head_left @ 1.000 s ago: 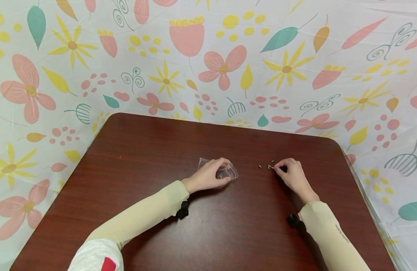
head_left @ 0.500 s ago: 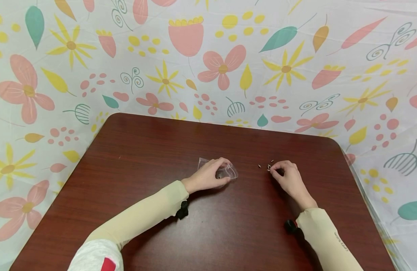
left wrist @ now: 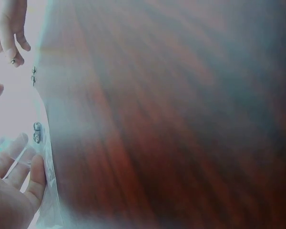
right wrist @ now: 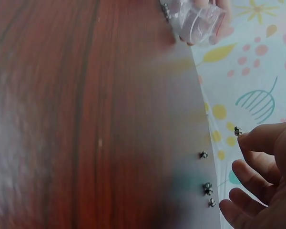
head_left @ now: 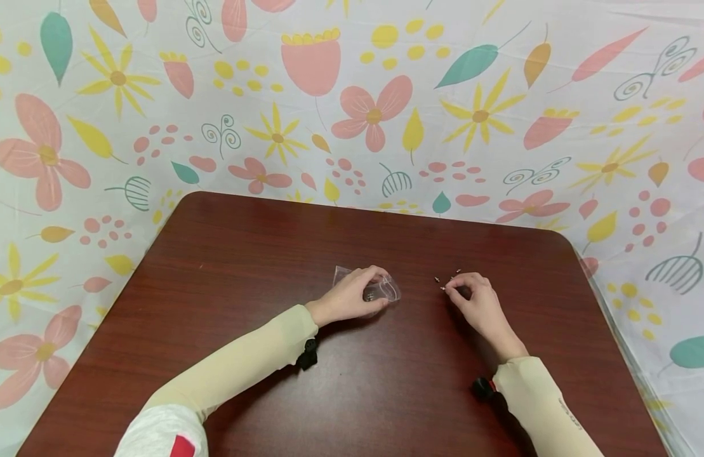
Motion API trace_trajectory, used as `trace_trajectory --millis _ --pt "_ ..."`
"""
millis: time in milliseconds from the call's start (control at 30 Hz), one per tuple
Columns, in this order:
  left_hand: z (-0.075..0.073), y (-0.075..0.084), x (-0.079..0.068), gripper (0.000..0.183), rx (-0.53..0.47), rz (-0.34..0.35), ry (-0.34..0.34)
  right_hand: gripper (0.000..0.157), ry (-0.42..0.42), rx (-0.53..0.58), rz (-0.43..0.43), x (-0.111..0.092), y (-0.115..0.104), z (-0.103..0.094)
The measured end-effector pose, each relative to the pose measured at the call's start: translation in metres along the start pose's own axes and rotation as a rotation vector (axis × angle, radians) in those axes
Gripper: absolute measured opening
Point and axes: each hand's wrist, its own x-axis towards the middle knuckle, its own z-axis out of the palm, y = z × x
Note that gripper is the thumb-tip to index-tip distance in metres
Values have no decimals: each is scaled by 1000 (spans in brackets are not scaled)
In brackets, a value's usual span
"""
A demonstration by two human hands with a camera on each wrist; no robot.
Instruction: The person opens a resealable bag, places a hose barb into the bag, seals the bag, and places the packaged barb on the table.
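Observation:
My left hand (head_left: pixel 352 295) holds a clear zip bag (head_left: pixel 391 290) near its mouth, thumb and fingers spread round it. Inside the bag are small metal pieces (left wrist: pixel 36 132), which also show past the fingers in the head view. To the right, my right hand (head_left: pixel 480 308) pinches one small shiny metal piece (right wrist: pixel 238 130) between thumb and fingertip, raised above the tabletop. Several like pieces (right wrist: pixel 208 188) lie loose on the table just beyond the right fingertips. The knobbly pieces are too small to name more exactly.
The dark red-brown wooden table (head_left: pixel 260 241) has rounded far corners. Behind it hangs a white cloth (head_left: pixel 306 158) printed with flowers and leaves. Black wrist-camera mounts (head_left: pixel 308 354) sit under both sleeves.
My right hand has moved left, away from the loose pieces and toward the bag, with a small metal piece between its fingertips. My left hand and the bag stay in place.

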Motion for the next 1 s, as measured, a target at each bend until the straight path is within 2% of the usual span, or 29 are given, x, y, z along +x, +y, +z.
trace_trajectory --millis 567,667,1000 --pt "1 1 1 52 13 4 3 8 -39 76 -18 0 -18 13" --pt "0 1 0 51 7 9 7 5 -52 90 -20 1 -21 16" --pt "1 -1 1 51 16 21 14 5 -71 86 -32 7 -35 27"
